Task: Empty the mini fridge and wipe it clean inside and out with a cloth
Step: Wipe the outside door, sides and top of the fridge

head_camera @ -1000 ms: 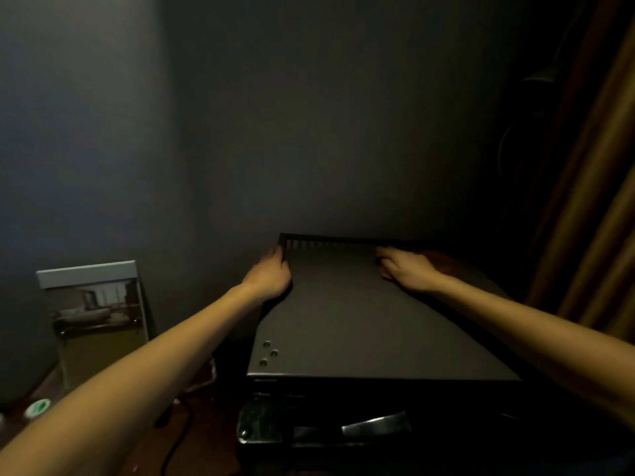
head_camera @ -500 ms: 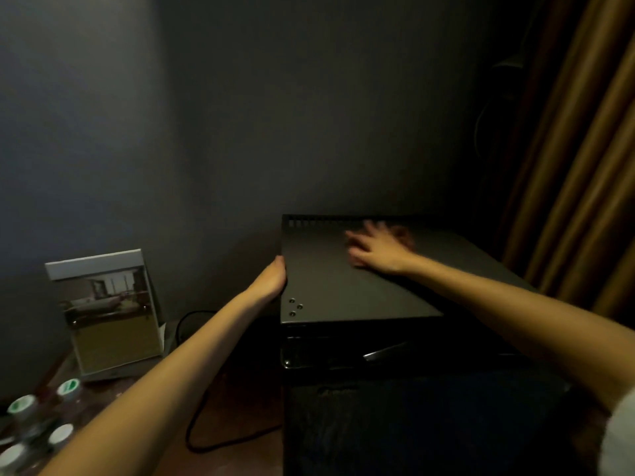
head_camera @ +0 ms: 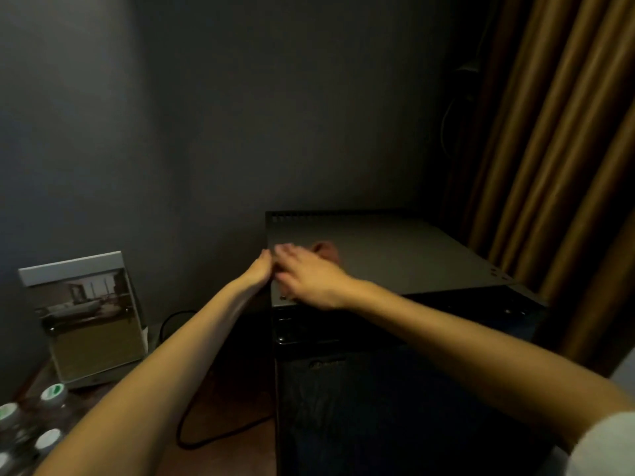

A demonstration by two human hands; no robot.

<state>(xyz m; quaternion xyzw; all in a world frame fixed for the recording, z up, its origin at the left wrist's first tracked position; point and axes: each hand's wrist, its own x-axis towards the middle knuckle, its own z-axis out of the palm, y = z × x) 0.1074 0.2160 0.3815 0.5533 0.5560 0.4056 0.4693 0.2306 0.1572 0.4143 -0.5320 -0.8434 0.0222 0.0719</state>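
Observation:
The black mini fridge (head_camera: 378, 407) stands in a dim corner with its door closed and its grey top (head_camera: 405, 259) facing me. My left hand (head_camera: 257, 271) rests against the left edge of the top. My right hand (head_camera: 309, 278) lies flat on the top near that edge, blurred, with its fingers spread. A reddish cloth (head_camera: 326, 250) shows just beyond the fingers, mostly hidden under the hand.
A standing photo card (head_camera: 89, 317) and several capped bottles (head_camera: 51, 395) sit on the wooden surface at left. A black cable (head_camera: 192, 438) loops beside the fridge. Brown curtains (head_camera: 549, 166) hang close on the right, and a grey wall is behind.
My right hand with the cloth has slid left across the fridge top, from its back middle to the left edge. My left hand has moved forward along that edge.

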